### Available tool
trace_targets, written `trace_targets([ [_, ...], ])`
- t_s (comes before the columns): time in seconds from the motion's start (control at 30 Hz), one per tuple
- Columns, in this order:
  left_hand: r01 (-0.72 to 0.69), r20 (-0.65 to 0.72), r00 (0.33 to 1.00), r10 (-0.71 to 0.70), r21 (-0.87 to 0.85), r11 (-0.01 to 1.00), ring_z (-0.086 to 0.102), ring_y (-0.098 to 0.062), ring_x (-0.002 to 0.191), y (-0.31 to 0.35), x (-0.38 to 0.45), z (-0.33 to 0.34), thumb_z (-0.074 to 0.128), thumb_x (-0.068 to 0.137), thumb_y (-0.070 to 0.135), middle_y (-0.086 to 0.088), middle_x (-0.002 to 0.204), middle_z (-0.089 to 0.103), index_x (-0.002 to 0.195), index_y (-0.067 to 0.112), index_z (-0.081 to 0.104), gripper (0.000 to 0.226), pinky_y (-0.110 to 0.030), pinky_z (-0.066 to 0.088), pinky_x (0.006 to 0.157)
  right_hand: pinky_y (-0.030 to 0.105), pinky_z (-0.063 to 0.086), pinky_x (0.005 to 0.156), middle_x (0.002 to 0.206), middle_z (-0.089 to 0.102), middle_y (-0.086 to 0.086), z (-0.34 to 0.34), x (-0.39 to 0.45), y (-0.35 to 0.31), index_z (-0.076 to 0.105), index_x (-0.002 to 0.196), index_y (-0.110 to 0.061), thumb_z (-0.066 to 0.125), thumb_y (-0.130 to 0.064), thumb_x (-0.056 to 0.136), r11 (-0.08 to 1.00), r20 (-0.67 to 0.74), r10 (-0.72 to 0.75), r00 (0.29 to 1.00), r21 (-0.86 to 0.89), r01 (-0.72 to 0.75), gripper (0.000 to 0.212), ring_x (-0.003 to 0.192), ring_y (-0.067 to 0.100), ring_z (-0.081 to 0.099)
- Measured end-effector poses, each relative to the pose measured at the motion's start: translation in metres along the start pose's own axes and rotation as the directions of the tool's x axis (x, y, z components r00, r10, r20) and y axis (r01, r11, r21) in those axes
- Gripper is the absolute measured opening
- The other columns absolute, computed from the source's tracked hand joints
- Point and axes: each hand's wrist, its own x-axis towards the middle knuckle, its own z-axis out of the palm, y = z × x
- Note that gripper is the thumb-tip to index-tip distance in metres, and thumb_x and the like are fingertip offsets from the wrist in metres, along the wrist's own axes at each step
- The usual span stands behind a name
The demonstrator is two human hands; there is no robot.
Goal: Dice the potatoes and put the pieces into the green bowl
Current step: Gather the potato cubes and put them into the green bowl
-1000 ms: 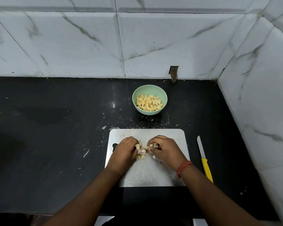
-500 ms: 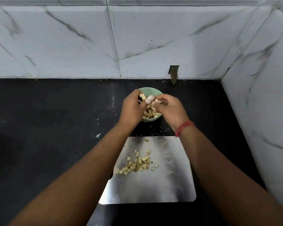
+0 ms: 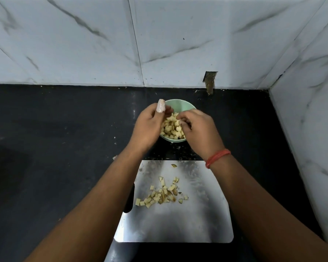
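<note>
The green bowl [image 3: 184, 103] stands on the black counter beyond the board, filled with diced potato [image 3: 171, 128]. My left hand [image 3: 148, 127] hovers over its left rim with fingers loose; one fingertip wrapped in white points up. My right hand [image 3: 201, 129] hangs over the right rim, fingers loosely curled above the dice, and I see nothing held in it. A small heap of diced potato pieces [image 3: 159, 196] lies on the steel cutting board [image 3: 178, 225] below my forearms.
The black counter [image 3: 64, 138] stretches left of the bowl and board. Marble-tiled walls close off the back and the right side [image 3: 307, 129]. Small potato scraps dot the counter between bowl and board. No knife is visible.
Both hands scooped dice off the board and carried them up to the bowl. They have now parted over it, and the clump held between them is gone.
</note>
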Motion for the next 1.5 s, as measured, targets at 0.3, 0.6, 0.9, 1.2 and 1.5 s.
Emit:
trace_targets([
  [0.3, -0.049, -0.220, 0.975, 0.026, -0.098, 0.994, 0.070, -0.010, 0.094, -0.028, -0.061, -0.009, 0.046, 0.108, 0.028, -0.001, 0.101, 0.073, 0.108, 0.011, 0.067, 0.028, -0.021, 0.055, 0.080, 0.026, 0.047, 0.085, 0.099, 0.064, 0.000, 0.008, -0.054, -0.020, 0.071, 0.100, -0.011, 0.054, 0.001, 0.087, 0.997, -0.072, -0.030, 0.997, -0.071, 0.025, 0.024, 0.097, 0.016, 0.055],
  [0.6, 0.019, -0.160, 0.987, -0.004, 0.094, 0.995, 0.067, -0.005, 0.100, -0.062, -0.088, -0.019, 0.049, 0.106, 0.033, 0.014, 0.101, 0.071, 0.101, 0.030, 0.066, 0.018, -0.040, 0.056, 0.091, 0.034, 0.020, 0.120, 0.157, 0.029, 0.011, 0.064, -0.088, 0.000, 0.032, 0.152, -0.013, 0.038, -0.033, 0.103, 0.940, 0.311, 0.138, 0.940, -0.340, -0.025, 0.053, 0.146, 0.026, 0.022],
  [0.9, 0.010, -0.115, 0.993, 0.010, 0.180, 0.984, 0.067, -0.009, 0.092, -0.074, -0.109, -0.024, 0.047, 0.105, 0.038, 0.011, 0.093, 0.070, 0.094, 0.027, 0.065, 0.023, -0.047, 0.057, 0.082, 0.046, 0.017, 0.119, 0.156, 0.026, 0.016, 0.089, -0.078, -0.015, 0.025, 0.153, -0.020, 0.033, -0.051, 0.100, 0.831, 0.238, 0.306, 0.922, -0.540, -0.136, 0.062, 0.148, 0.032, 0.012],
  [1.2, 0.006, -0.102, 0.995, 0.013, 0.183, 0.983, 0.065, -0.002, 0.088, -0.073, -0.116, -0.036, 0.047, 0.106, 0.030, 0.007, 0.095, 0.070, 0.098, 0.020, 0.065, 0.022, -0.028, 0.053, 0.076, 0.039, 0.033, 0.115, 0.143, 0.049, 0.006, 0.074, -0.098, -0.017, 0.051, 0.139, -0.013, 0.044, -0.036, 0.100, 0.889, 0.169, 0.162, 0.972, -0.452, -0.069, 0.046, 0.138, 0.026, 0.036],
  [1.5, 0.005, -0.062, 0.998, 0.006, 0.176, 0.984, 0.067, 0.000, 0.090, -0.072, -0.113, -0.032, 0.047, 0.106, 0.037, 0.011, 0.096, 0.070, 0.098, 0.024, 0.063, 0.022, -0.032, 0.054, 0.079, 0.036, 0.047, 0.096, 0.117, 0.060, 0.001, 0.024, -0.070, -0.035, 0.061, 0.116, -0.014, 0.056, -0.018, 0.093, 0.948, -0.195, -0.038, 0.980, -0.317, -0.027, 0.024, 0.111, 0.021, 0.050],
])
